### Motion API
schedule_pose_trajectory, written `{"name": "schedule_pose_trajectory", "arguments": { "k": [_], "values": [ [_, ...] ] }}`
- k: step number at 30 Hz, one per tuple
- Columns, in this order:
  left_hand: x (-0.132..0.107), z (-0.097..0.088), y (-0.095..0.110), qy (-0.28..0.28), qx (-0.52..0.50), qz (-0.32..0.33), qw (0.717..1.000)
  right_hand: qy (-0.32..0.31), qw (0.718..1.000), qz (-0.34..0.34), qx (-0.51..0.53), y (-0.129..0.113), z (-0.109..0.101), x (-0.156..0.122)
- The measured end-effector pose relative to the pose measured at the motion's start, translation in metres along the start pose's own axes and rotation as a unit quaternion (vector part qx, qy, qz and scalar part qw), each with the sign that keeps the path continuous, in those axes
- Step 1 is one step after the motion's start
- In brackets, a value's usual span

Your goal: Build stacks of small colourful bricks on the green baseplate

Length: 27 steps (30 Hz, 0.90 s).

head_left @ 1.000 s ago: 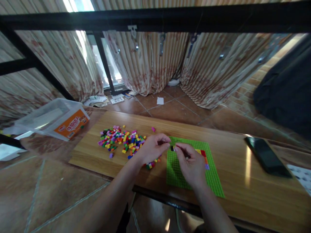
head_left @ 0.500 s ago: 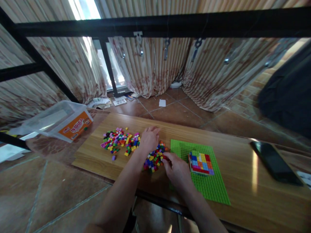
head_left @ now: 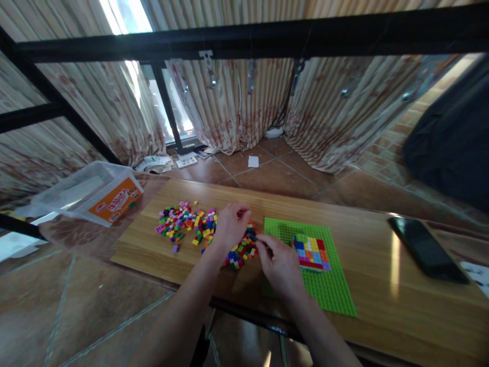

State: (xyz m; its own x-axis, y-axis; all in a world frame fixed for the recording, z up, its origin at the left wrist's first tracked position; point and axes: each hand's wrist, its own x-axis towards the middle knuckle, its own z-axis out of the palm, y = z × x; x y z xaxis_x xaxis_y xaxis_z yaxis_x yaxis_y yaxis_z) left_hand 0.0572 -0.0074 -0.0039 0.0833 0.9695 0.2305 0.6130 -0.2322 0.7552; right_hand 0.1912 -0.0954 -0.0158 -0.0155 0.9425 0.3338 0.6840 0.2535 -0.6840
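A pile of small coloured bricks (head_left: 191, 224) lies spread on the wooden table (head_left: 367, 265). My left hand (head_left: 230, 224) rests on the pile's right part with fingers curled. My right hand (head_left: 278, 261) lies at the left edge of the green baseplate (head_left: 328, 295), its fingertips pinched at the bricks beside it (head_left: 244, 250). What either hand holds is hidden. On the baseplate sits a square patch of bricks in several colours (head_left: 311, 252), just right of my right hand.
A clear plastic box with an orange label (head_left: 89, 191) lies tipped at the table's left end. A black phone (head_left: 426, 248) lies at the right. A black metal frame bar (head_left: 244, 35) crosses above. Curtains and a tiled floor with papers lie beyond.
Both hands left the baseplate, where they met over a small brick, and moved left onto the loose bricks. The coloured patch on the baseplate is now uncovered.
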Motion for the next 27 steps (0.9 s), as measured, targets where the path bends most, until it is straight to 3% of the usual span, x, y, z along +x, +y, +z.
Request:
{"name": "schedule_pose_trajectory", "arguments": {
  "k": [2,6,11,14,19,24,27],
  "values": [
    [-0.011,0.003,0.013,-0.039,-0.132,-0.026,0.990,0.047,0.999,0.003,0.017,0.000,-0.006,0.003],
    [-0.025,0.009,0.032,-0.129,-0.331,-0.083,0.931,0.143,0.988,0.030,0.042,0.002,-0.020,0.006],
    [-0.028,0.012,0.040,-0.173,-0.452,-0.142,0.863,0.118,0.990,-0.005,0.071,0.005,-0.032,0.004],
    [-0.028,0.014,0.044,-0.212,-0.471,-0.142,0.845,0.109,0.991,-0.028,0.078,0.006,-0.036,0.003],
    [-0.030,0.022,0.053,-0.219,-0.428,-0.119,0.869,0.112,0.992,-0.019,0.063,0.015,-0.050,0.002],
    [-0.032,0.032,0.051,-0.205,-0.326,-0.090,0.918,0.184,0.976,0.101,0.059,0.046,-0.078,-0.001],
    [-0.031,0.037,0.048,-0.188,-0.267,-0.057,0.943,0.180,0.966,0.158,0.093,0.067,-0.089,-0.005]
  ]
}}
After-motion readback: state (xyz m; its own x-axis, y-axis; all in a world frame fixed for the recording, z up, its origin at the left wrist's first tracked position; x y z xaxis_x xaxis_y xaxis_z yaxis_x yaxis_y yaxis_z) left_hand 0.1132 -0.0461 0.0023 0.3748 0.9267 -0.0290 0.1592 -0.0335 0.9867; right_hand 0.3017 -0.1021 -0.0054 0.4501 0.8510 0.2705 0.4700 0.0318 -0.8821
